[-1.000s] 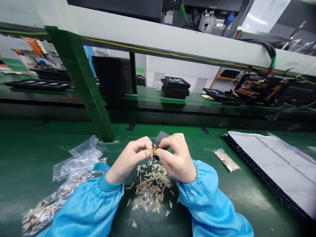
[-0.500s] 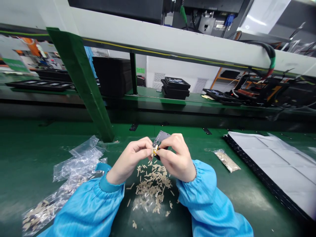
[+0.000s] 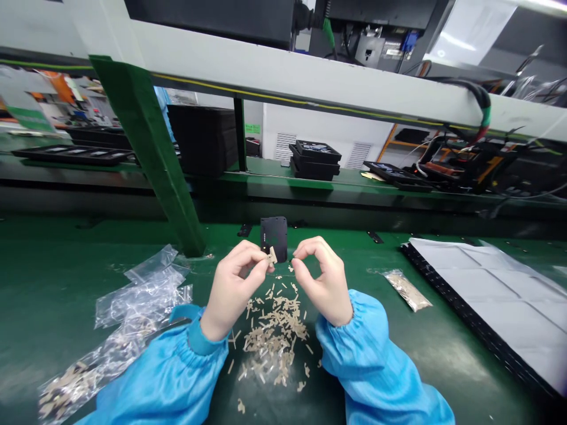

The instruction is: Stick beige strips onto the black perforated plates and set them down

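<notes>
A green counter (image 3: 447, 354) spreads out before us, and we take the pile of tan pieces (image 3: 277, 330) on it as our landmark. Past the pile's far end, our left hand (image 3: 233, 286) pinches one tan piece (image 3: 272, 255) between thumb and fingers. Our right hand (image 3: 323, 280), beyond the pile's right side, curves thumb and forefinger into a ring, tips nearly meeting; we cannot tell whether they grip anything tiny. A dark plate (image 3: 275, 236) shows beyond the pile, just past the left fingers, though we cannot tell if they touch it. We judge the pinched piece light, thin and easily bent, best taken by its edges; the plate looks stiff and rather smooth, surest at its rim. A green sign (image 3: 252, 128) far beyond the pile bears writing too small for us to read, and we make out no brand on the plate.
</notes>
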Demonstrator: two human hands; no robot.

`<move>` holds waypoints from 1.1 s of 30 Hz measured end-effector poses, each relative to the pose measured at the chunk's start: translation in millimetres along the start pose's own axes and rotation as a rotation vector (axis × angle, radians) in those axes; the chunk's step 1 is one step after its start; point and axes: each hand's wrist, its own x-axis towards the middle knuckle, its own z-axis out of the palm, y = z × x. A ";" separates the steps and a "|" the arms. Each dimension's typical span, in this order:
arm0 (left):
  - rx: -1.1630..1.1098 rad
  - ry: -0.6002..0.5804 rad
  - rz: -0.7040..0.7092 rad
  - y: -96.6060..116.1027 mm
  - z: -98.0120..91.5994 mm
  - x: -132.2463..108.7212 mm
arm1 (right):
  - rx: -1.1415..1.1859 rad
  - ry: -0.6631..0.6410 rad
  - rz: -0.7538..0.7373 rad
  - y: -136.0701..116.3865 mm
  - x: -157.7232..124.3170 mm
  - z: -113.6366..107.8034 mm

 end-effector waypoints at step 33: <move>0.363 0.153 0.376 13.8 10.1 -14.0 | 0.458 -0.085 0.386 -0.6 2.5 1.2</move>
